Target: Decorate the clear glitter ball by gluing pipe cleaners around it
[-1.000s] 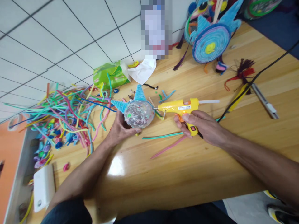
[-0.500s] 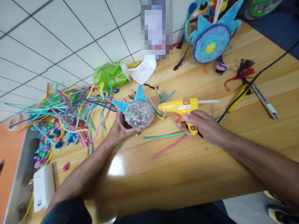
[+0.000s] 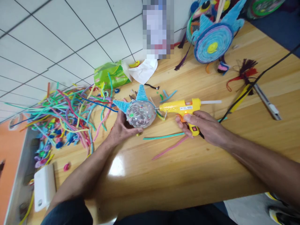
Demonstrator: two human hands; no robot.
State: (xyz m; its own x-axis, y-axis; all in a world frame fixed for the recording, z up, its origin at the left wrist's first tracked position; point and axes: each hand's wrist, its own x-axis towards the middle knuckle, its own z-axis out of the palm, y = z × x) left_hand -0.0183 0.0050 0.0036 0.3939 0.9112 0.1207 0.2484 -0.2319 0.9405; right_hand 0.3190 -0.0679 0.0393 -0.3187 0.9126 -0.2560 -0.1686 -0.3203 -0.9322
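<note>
Head view: your left hand (image 3: 123, 128) cups the clear globe (image 3: 142, 117) over the table (image 3: 164, 181), thumb low on its near side; blue ears (image 3: 142, 93) stick up off it. Your right hand (image 3: 201, 125) is wrapped round the grip of the yellow glue gun (image 3: 174, 107), right of the globe, nozzle at the globe's right edge; can't tell if it's touching. Pipe cleaner pile (image 3: 67, 109) left of globe, green packet (image 3: 110, 75) behind it, pink strip (image 3: 170, 148) in front and to its right.

Clear ball (image 3: 141, 116), two blue horns (image 3: 142, 93) on far side; yellow glue gun (image 3: 180, 107) at right, nozzle (image 3: 157, 108) pointing left.
</note>
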